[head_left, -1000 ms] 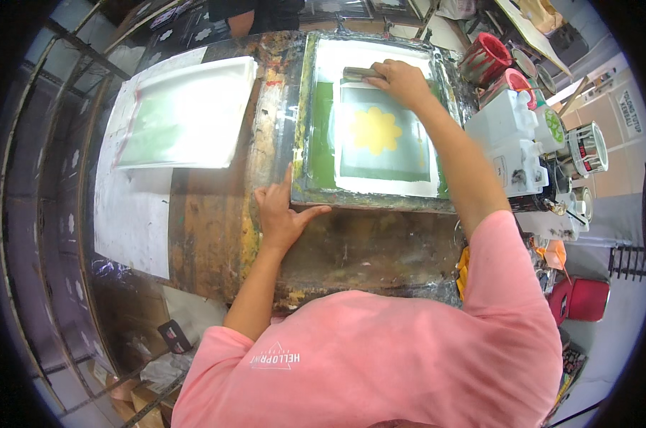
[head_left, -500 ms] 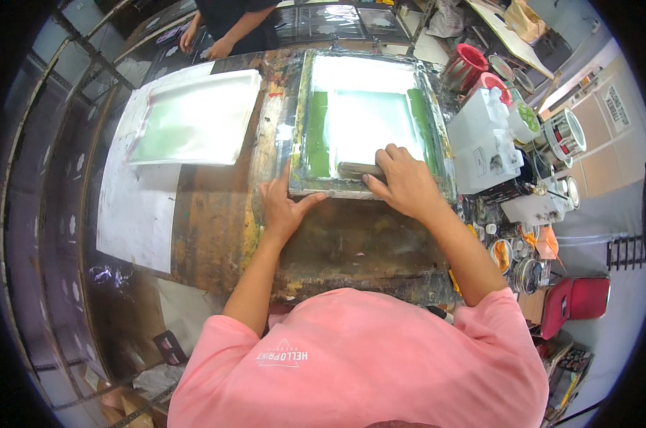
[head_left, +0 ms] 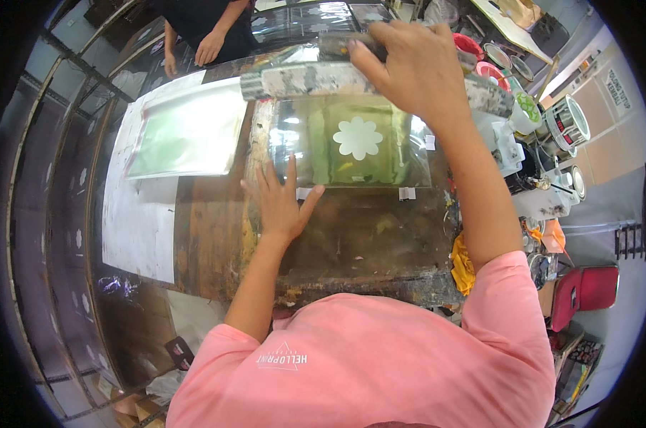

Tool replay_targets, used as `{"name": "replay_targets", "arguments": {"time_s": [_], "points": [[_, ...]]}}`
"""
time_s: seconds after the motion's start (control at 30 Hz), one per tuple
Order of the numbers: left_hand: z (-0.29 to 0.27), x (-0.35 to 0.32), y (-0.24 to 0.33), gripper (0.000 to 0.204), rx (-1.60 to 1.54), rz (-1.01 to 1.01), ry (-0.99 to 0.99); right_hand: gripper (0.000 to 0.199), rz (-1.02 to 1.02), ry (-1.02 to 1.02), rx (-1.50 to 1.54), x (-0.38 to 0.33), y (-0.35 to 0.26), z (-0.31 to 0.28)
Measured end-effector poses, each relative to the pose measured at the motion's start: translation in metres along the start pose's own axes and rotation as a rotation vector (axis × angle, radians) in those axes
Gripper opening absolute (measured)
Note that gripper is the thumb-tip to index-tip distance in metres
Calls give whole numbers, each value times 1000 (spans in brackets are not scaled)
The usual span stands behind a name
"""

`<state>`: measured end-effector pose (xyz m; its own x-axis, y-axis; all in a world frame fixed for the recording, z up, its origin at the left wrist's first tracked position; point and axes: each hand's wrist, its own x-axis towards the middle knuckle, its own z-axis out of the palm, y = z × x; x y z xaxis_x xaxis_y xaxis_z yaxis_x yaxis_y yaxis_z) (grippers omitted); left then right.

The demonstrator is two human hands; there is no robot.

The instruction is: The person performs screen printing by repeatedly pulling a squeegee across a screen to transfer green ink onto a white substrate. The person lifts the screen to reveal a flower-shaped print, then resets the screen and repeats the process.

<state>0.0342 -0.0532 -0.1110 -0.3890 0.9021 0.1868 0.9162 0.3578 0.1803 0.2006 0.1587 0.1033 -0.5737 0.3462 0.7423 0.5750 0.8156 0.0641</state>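
Observation:
The printing screen's wooden frame (head_left: 308, 80) is tilted up, its paint-smeared near edge raised above the table. My right hand (head_left: 419, 71) is at that raised edge, its fingers closed round the wooden squeegee (head_left: 333, 46). Under the screen lies a clear plastic sheet (head_left: 294, 128) with a white flower shape (head_left: 358, 138) on it. My left hand (head_left: 283, 207) is open, fingers spread, at the sheet's near left corner. Small white tabs (head_left: 407, 193) sit along the sheet's edges.
Left of the screen, a stack of clear sheets (head_left: 187, 132) rests on white paper (head_left: 137, 235). Cans, tubs and white jugs (head_left: 544, 203) crowd the right side. A yellow cloth (head_left: 463, 267) hangs at the right table edge. Another person's hands (head_left: 209, 48) are at the far left.
The screen has swung up from lying flat, uncovering the sheet with the white flower. My right hand rose and moved away from me with the squeegee. My left hand has left the frame's corner.

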Motion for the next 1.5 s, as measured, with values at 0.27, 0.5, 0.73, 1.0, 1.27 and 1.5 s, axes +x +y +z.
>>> {"name": "replay_targets", "arguments": {"time_s": [0.27, 0.5, 0.73, 1.0, 1.27, 1.5], "points": [[3, 5, 16, 93, -145, -15, -48, 46, 91, -48, 73, 33, 10, -12], [-59, 83, 29, 60, -704, -140, 261, 47, 107, -99, 72, 48, 14, -14], [-75, 83, -94, 61, -600, -322, 305, 47, 72, -69, 47, 33, 14, -7], [-71, 107, -233, 72, -487, -431, 483, 52, 78, -115, 0, 34, 13, -6], [-45, 42, -205, 65, 95, -87, 305, 50, 89, -90, 15, 26, 11, -5], [-35, 40, -186, 51, 54, -117, 238, 49, 75, -74, 5, 33, 18, -2]]}}
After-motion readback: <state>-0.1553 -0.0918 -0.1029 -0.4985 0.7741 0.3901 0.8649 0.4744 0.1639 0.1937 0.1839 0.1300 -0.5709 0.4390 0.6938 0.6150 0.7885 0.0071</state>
